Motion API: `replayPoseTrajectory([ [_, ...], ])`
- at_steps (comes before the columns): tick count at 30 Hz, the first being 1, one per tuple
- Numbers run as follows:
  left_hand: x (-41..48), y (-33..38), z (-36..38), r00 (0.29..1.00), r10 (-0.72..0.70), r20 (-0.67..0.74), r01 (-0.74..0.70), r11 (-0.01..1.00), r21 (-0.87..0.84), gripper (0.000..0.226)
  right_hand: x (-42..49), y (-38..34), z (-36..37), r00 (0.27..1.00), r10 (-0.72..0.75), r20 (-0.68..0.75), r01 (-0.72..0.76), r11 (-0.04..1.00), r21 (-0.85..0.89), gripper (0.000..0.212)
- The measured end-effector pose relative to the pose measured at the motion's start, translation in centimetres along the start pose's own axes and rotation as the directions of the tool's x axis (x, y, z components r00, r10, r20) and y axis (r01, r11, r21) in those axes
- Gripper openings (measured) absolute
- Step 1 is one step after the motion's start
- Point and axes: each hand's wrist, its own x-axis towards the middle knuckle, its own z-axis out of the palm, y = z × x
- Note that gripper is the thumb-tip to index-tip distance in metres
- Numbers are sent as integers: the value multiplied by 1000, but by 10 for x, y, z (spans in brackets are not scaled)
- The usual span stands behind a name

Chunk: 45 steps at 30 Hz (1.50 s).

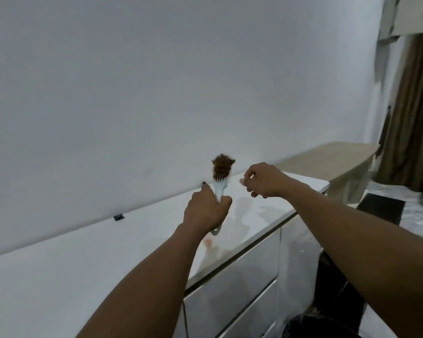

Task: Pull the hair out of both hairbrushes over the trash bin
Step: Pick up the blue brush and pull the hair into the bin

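White cabinet top [132,240], left hand [205,211] gripping hairbrush [220,185] — brown hair [222,167] — no writing

A pale blue hairbrush [220,186] stands upright mid-scene, brown hair [222,167] clumped on its head; the dark trash bin [310,325] sits near right.

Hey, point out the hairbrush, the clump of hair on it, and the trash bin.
hairbrush [220,188]: head view, pale handle above the fist.
clump of hair [222,166]: head view, middle of the brown tuft.
trash bin [313,325]: head view, dark rim at bottom edge.
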Motion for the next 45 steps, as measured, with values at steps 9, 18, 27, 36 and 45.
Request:
replayPoseTrajectory([
  [9,-39,96,80,943,284,174,-284,958,-25,34,-68,79,-85,949,229,-218,-190,964,186,36],
  [18,-95,102,183,808,383,448,-372,921,-117,33,-125,199,-61,855,462,-235,-378,866,327,35],
  [27,-138,22,303,642,228,732,-212,970,-117,27,-153,332,61,699,713,-52,-580,608,541,16],
  [36,-192,-92,439,354,-87,931,87,994,59,23,-203,458,226,495,833,246,-768,288,572,21],
  [45,-187,-125,535,228,-182,956,437,897,66,45,-187,542,282,404,883,240,-801,216,558,24],
])
